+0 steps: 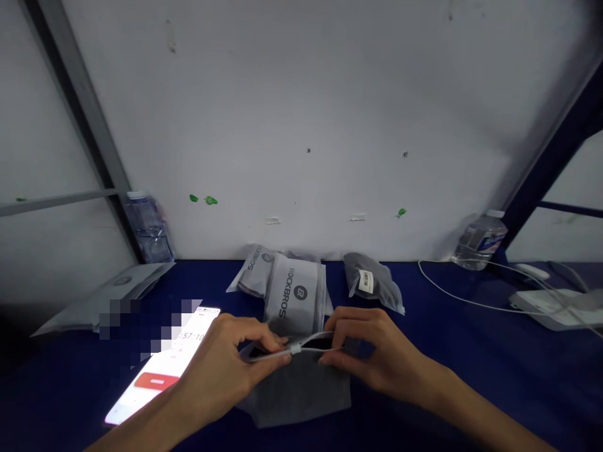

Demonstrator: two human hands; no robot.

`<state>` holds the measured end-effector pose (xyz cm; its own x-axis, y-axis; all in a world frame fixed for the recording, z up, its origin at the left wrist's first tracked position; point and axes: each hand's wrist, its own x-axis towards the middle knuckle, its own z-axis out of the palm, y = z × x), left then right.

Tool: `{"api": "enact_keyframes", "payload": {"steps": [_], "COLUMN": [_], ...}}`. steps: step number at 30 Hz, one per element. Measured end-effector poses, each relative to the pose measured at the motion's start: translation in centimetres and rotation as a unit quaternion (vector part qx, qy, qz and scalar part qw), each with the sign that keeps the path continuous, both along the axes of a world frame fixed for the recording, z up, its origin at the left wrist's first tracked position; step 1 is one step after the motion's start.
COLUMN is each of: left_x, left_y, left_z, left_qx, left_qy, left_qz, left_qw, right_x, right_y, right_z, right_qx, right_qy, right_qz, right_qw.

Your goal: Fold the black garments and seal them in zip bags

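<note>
A frosted zip bag (pixel 301 389) lies low in the middle of the head view, its mouth partly open toward the far side. My left hand (pixel 240 351) pinches the left part of the white zip edge, thumb and fingertips close to the slider (pixel 295 348). Gripping the right end of the same edge is my right hand (pixel 372 345), where the two lips stand apart. Something dark shows inside the opening, too hidden to name. Just behind the bag rests a packed ROCKBROS pouch (pixel 296 292).
Another ROCKBROS pouch (pixel 257 270) and a dark pouch with a barcode label (pixel 372 279) lie near the wall. A lit phone (pixel 160 370) is at left. Water bottles (pixel 149 229) stand in both corners. A power strip (pixel 546 307) with cables lies right.
</note>
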<state>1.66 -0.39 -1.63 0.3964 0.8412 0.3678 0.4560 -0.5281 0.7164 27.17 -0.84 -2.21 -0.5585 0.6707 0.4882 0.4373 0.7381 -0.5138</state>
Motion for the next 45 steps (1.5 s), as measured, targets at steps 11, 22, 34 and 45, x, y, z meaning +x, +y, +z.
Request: {"api": "enact_keyframes", "payload": {"steps": [11,22,34,45], "left_x": [0.1,-0.1,-0.6,-0.7], "left_y": [0.0,-0.1,-0.1,0.1], "left_z": [0.0,-0.4,-0.1,-0.2], "left_qx": [-0.006,0.185,0.271,0.254], "left_qy": [-0.007,0.063,0.136,0.131], "left_qz": [-0.022,-0.091,-0.096,-0.096], "left_qw": [1.000,0.976,0.948,0.954], "right_x": [-1.6,-2.8,-1.6,-0.2], "right_y": [-1.1,-0.6,-1.0,-0.7], "right_z": [1.0,0.1,0.8,1.3], "right_qx": [0.119,0.156,0.108,0.100], "right_qy": [-0.011,-0.029,-0.026,-0.051], "right_qz": [-0.019,-0.025,-0.029,0.007], "right_qw": [0.993,0.987,0.993,0.994]}}
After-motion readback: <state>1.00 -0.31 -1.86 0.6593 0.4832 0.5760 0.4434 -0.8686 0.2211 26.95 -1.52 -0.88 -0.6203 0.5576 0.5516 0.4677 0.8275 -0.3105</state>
